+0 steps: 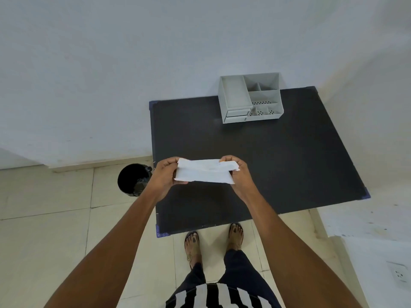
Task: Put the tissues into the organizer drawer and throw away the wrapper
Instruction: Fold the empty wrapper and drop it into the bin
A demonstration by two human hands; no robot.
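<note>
A white tissue pack (205, 171) in its wrapper is held flat above the near left part of the black table (289, 165). My left hand (165, 174) grips its left end and my right hand (239, 174) grips its right end. The grey desk organizer (250, 97) stands at the table's far edge against the wall, with open top compartments and two small drawers (236, 115) at its front left, both looking closed. A black trash bin (134, 179) with a dark liner stands on the floor left of the table.
White walls rise behind and to the right of the table. The floor is cream tile. My feet in sandals (213, 238) stand at the table's near edge. A wall socket (399, 274) is at the lower right.
</note>
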